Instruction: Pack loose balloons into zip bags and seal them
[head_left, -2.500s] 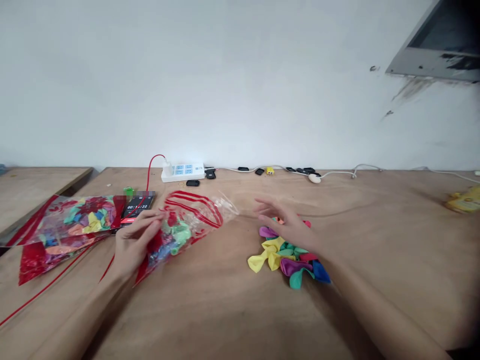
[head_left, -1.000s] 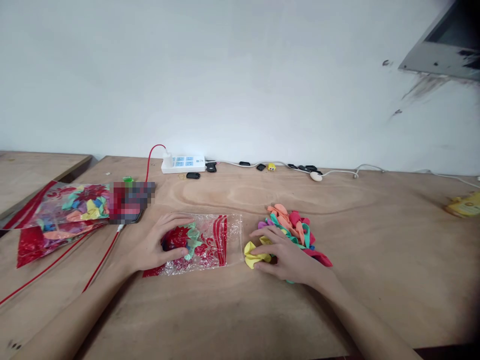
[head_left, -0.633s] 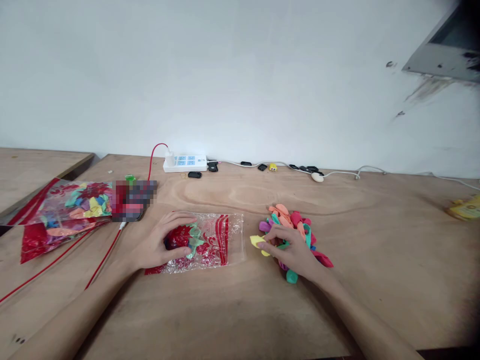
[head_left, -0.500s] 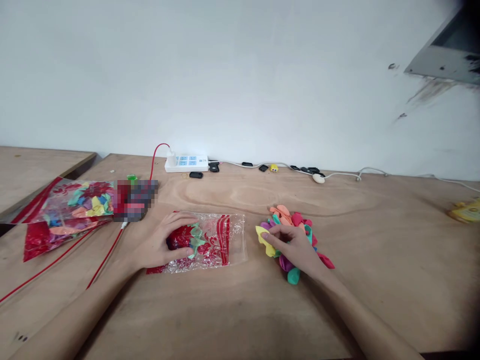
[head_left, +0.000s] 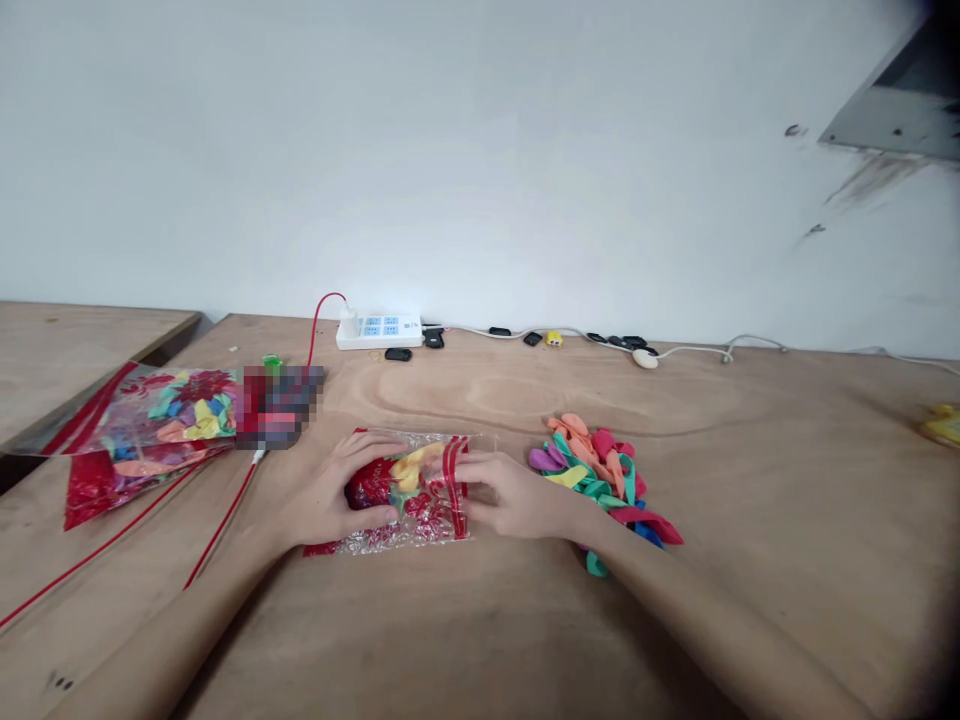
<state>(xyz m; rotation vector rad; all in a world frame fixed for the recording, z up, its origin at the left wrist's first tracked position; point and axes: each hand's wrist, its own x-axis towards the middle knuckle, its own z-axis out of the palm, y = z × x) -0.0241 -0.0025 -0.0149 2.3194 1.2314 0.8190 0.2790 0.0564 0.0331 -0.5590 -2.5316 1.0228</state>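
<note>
My left hand [head_left: 337, 495] curves its fingers and thumb around the closed end of a clear plastic bag [head_left: 427, 520] with red print, lying flat on the wooden table. At the bag's right-hand mouth, my right hand [head_left: 510, 495] has its fingertips inside, behind the red stripes. A yellow balloon [head_left: 416, 465] is inside the bag at those fingertips, which are partly masked by the printed film. Right of my right hand lies a loose pile of uninflated balloons [head_left: 600, 475] in green, orange, red, purple, blue and yellow.
Two more printed bags of balloons [head_left: 172, 410] overlap at the left, beside a pixelated object [head_left: 281, 405] with red cables. A white power strip [head_left: 379, 331] stands near the wall. Small black pieces [head_left: 397, 354] and a white cord [head_left: 690, 349] run along the table's back.
My right hand has moved left from the balloon pile to the bag's mouth, carrying the yellow balloon inside. My left hand has stayed on the bag.
</note>
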